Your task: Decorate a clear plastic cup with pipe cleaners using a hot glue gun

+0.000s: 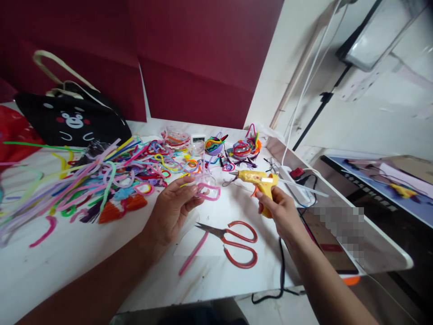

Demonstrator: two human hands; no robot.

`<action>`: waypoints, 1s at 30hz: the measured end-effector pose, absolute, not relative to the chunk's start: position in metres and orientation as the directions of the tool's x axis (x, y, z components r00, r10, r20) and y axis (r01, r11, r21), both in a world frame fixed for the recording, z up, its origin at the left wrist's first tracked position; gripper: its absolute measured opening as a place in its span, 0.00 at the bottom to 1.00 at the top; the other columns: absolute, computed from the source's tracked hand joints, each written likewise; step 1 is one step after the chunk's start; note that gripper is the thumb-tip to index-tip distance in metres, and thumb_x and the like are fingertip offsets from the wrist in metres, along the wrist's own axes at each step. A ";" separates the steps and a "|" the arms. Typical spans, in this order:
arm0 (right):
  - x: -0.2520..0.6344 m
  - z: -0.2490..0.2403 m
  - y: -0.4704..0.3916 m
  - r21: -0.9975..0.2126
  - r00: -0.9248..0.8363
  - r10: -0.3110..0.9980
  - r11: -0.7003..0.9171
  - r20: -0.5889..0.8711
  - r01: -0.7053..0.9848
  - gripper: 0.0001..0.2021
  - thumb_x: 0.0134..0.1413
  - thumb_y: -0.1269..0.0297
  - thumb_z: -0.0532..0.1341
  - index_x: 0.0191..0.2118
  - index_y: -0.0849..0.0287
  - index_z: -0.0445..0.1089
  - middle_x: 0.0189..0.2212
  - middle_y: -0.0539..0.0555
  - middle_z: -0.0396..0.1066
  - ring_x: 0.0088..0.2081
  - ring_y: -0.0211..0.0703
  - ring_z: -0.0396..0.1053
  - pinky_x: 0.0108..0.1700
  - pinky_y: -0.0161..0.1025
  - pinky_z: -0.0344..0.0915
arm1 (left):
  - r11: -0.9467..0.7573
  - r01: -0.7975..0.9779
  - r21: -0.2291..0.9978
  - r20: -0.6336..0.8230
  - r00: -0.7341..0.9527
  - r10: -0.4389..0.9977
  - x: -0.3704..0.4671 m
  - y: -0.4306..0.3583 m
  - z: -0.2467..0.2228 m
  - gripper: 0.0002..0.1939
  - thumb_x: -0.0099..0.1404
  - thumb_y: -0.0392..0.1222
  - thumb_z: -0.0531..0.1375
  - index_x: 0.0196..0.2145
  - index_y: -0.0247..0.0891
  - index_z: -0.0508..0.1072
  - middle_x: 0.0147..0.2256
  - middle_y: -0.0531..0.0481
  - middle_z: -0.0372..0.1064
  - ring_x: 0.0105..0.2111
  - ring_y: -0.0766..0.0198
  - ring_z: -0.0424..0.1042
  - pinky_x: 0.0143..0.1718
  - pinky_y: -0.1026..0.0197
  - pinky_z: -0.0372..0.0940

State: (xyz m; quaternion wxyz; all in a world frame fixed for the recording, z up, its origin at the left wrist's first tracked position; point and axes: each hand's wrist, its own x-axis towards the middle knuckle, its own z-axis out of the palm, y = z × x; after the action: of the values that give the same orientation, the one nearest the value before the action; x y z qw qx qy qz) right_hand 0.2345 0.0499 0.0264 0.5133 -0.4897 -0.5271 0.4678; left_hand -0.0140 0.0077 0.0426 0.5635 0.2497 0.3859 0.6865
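Note:
My left hand (176, 203) pinches a clear plastic piece with a pink pipe cleaner (210, 197) bent into a loop along it; how the two join is too small to tell. In my right hand (279, 210) is a yellow glue gun (259, 178), fingers wrapped round its handle near the orange trigger. Its nozzle points left, a short way from the pink loop. A clear glue stick (301, 186) sticks out of its back. Red-handled scissors (225, 234) lie open on the table below, beside a loose pink pipe cleaner strip (193, 253).
Colourful pipe cleaners (115, 169) heap at the left, with orange tassels (113, 212) in front. A black bag (74, 119) stands behind them. Decorated balls (214, 145) line the back. At right are a white power strip (297, 187), a phone (333, 243) and a black cable (282, 271).

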 end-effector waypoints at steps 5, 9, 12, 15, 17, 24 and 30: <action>0.229 0.044 0.026 -0.988 -0.050 0.988 0.150 0.148 0.030 0.16 0.45 0.55 0.72 0.35 0.57 0.70 0.27 0.49 0.71 0.23 0.34 0.65 0.21 0.31 0.62 | -0.121 -0.490 0.863 -0.002 -0.242 0.970 -0.013 0.006 0.044 0.18 0.45 0.37 0.74 0.35 0.38 0.77 0.24 0.56 0.74 0.25 0.69 0.73 0.30 0.67 0.73; 0.228 0.060 0.017 -0.983 -0.144 0.975 0.176 0.167 0.047 0.16 0.45 0.58 0.72 0.38 0.58 0.70 0.28 0.50 0.72 0.23 0.34 0.65 0.20 0.31 0.62 | -0.172 -0.369 0.913 0.092 -0.225 0.970 -0.013 0.003 0.046 0.19 0.47 0.40 0.73 0.38 0.38 0.77 0.24 0.55 0.76 0.24 0.66 0.75 0.30 0.64 0.74; 0.230 0.069 0.014 -0.981 -0.199 0.964 0.188 0.175 0.047 0.16 0.45 0.60 0.72 0.37 0.60 0.69 0.28 0.52 0.73 0.22 0.34 0.66 0.21 0.32 0.66 | -0.206 -0.279 0.938 0.153 -0.200 0.968 -0.014 0.000 0.048 0.17 0.51 0.41 0.72 0.38 0.37 0.77 0.25 0.55 0.76 0.24 0.65 0.76 0.30 0.64 0.74; 0.232 0.076 0.012 -0.980 -0.251 0.953 0.192 0.170 0.062 0.15 0.46 0.61 0.71 0.37 0.61 0.70 0.30 0.54 0.75 0.21 0.34 0.68 0.22 0.32 0.69 | -0.260 -0.176 0.950 0.233 -0.157 0.960 -0.015 -0.003 0.049 0.14 0.54 0.40 0.70 0.39 0.38 0.77 0.27 0.55 0.77 0.26 0.65 0.78 0.30 0.65 0.74; 0.234 0.077 0.010 -0.976 -0.261 0.950 0.201 0.173 0.084 0.14 0.47 0.63 0.71 0.38 0.61 0.70 0.31 0.54 0.76 0.21 0.35 0.69 0.22 0.32 0.70 | -0.288 -0.105 0.952 0.273 -0.137 0.952 -0.015 -0.006 0.049 0.13 0.55 0.39 0.69 0.40 0.39 0.78 0.28 0.55 0.78 0.27 0.65 0.78 0.30 0.66 0.74; 0.243 0.074 0.007 -0.918 -0.258 0.909 0.370 0.326 0.143 0.11 0.47 0.68 0.70 0.37 0.57 0.71 0.30 0.52 0.74 0.27 0.38 0.72 0.21 0.29 0.69 | -0.386 0.064 0.920 0.390 -0.058 0.919 -0.016 -0.009 0.043 0.13 0.57 0.35 0.68 0.41 0.42 0.79 0.32 0.54 0.80 0.30 0.66 0.79 0.35 0.68 0.75; 0.254 0.073 0.006 -0.838 -0.353 0.858 0.476 0.374 0.268 0.12 0.52 0.65 0.69 0.43 0.56 0.71 0.34 0.54 0.73 0.29 0.40 0.72 0.22 0.31 0.69 | -0.388 0.063 0.919 0.391 -0.039 0.920 -0.015 -0.010 0.044 0.13 0.56 0.33 0.67 0.41 0.44 0.79 0.32 0.55 0.80 0.29 0.66 0.79 0.33 0.69 0.75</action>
State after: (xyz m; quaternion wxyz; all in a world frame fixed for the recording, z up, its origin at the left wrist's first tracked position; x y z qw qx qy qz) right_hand 0.2541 0.0059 0.0726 0.4257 -0.3771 -0.7461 0.3464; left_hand -0.0149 -0.0097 0.0439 0.3640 0.5899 0.4163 0.5884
